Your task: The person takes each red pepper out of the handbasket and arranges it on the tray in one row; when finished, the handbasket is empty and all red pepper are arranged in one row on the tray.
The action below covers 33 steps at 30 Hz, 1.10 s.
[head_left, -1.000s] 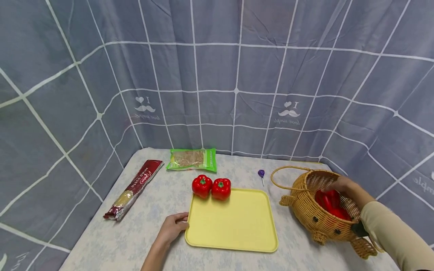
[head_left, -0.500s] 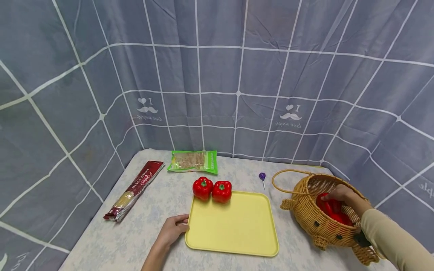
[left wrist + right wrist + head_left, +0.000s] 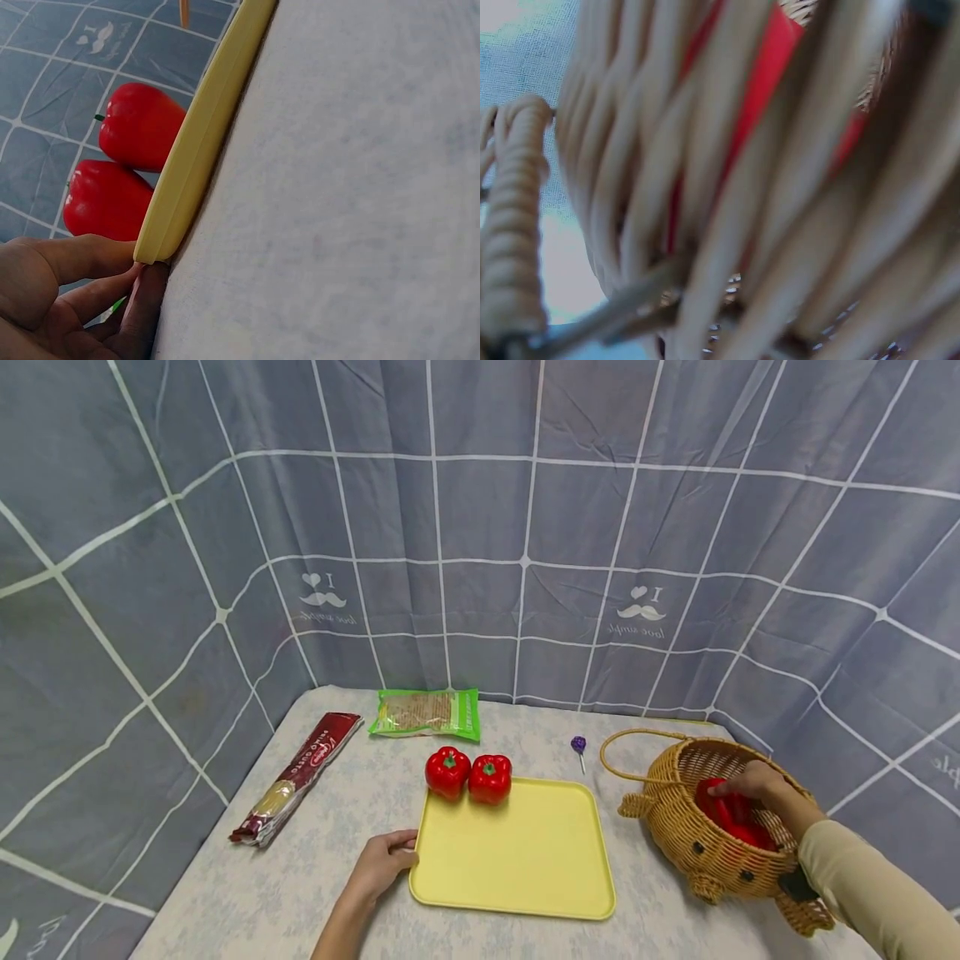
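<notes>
My left hand (image 3: 381, 865) pinches the left edge of a yellow tray (image 3: 517, 860); in the left wrist view the thumb and fingers (image 3: 142, 300) meet at its rim. Two red bell peppers (image 3: 447, 772) (image 3: 490, 779) sit side by side at the tray's back left corner. On the right, my right hand (image 3: 756, 779) reaches into a wicker basket (image 3: 675, 831) with an animal face and grips a red bell pepper (image 3: 723, 810). Its fingertips are partly hidden. More red shows below it in the basket. Woven strands fill the right wrist view, with red (image 3: 761, 75) behind them.
A long dark red pasta packet (image 3: 300, 777) lies at the left. Near the back edge is a green-edged clear food packet (image 3: 423, 714). A purple lollipop (image 3: 578, 745) lies between tray and basket. The basket's handle (image 3: 611, 752) leans left. A grey-blue grid curtain (image 3: 480, 527) surrounds the table.
The head view shifts slightly. My right hand stays inside the basket at the red pepper, moving only a little. My left hand keeps its place on the tray edge.
</notes>
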Each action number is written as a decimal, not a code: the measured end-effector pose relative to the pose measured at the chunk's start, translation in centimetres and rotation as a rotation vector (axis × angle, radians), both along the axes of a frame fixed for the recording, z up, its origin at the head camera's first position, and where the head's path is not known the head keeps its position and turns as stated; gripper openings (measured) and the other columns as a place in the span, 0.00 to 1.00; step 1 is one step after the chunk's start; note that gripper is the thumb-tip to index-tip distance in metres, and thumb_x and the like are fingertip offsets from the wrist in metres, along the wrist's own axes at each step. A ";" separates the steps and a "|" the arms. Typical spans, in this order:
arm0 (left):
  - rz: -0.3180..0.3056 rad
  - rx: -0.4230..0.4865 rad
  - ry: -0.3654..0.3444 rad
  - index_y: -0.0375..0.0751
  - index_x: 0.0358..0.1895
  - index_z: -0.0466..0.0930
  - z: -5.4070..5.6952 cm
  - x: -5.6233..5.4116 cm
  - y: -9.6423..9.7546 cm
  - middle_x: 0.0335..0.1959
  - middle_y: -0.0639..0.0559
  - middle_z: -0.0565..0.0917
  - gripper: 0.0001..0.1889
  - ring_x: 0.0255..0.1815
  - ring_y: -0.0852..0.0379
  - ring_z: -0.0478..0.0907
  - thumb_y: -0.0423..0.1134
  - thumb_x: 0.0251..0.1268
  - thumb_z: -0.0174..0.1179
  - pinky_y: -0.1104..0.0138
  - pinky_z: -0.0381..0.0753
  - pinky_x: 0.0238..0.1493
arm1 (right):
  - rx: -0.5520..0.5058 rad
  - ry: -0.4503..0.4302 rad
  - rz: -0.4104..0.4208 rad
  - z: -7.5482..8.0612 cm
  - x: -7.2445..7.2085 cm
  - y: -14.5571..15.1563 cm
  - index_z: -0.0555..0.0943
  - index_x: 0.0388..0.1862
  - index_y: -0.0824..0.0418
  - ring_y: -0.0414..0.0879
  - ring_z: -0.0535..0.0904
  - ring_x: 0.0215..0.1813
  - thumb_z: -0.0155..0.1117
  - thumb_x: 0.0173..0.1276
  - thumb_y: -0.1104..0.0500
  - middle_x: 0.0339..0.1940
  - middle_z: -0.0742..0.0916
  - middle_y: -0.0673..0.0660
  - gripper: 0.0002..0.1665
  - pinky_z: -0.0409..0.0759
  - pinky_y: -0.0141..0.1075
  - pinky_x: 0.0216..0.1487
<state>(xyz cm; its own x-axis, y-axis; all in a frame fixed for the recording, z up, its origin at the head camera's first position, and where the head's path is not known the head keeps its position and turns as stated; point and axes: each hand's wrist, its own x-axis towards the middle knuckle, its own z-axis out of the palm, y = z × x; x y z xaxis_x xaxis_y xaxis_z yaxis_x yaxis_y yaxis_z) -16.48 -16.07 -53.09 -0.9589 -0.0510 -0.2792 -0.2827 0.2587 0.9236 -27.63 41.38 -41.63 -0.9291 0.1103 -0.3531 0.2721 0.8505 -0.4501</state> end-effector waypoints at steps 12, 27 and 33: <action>-0.009 0.011 0.010 0.26 0.59 0.76 0.2 0.2 0.0 0.44 0.42 0.83 0.25 0.37 0.58 0.77 0.27 0.55 0.59 0.69 0.76 0.37 | 0.091 0.100 0.076 2.0 0.8 -0.8 0.75 0.43 0.83 0.56 0.72 0.35 0.74 0.53 0.42 0.31 0.81 0.67 0.43 0.72 0.39 0.35; 0.008 -0.024 0.023 0.29 0.59 0.78 0.4 -0.3 0.0 0.45 0.43 0.84 0.23 0.38 0.59 0.77 0.29 0.56 0.59 0.70 0.76 0.36 | 0.007 0.148 0.051 6.3 1.2 -1.9 0.81 0.47 0.74 0.53 0.72 0.41 0.74 0.53 0.39 0.38 0.83 0.62 0.40 0.71 0.34 0.35; 0.010 -0.028 0.008 0.28 0.59 0.77 0.2 0.0 0.1 0.45 0.42 0.84 0.24 0.38 0.59 0.77 0.28 0.56 0.59 0.70 0.76 0.37 | -0.063 0.139 0.051 7.5 1.5 -2.5 0.76 0.55 0.77 0.51 0.71 0.42 0.72 0.56 0.40 0.42 0.82 0.62 0.45 0.73 0.34 0.36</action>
<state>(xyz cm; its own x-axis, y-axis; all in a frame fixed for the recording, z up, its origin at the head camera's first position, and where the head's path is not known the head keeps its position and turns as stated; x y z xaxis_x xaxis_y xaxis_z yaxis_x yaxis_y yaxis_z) -16.43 -15.97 -52.90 -0.9605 -0.0687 -0.2696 -0.2779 0.2815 0.9184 -26.09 38.85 -34.16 -0.9732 0.0433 -0.2258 0.1607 0.8305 -0.5334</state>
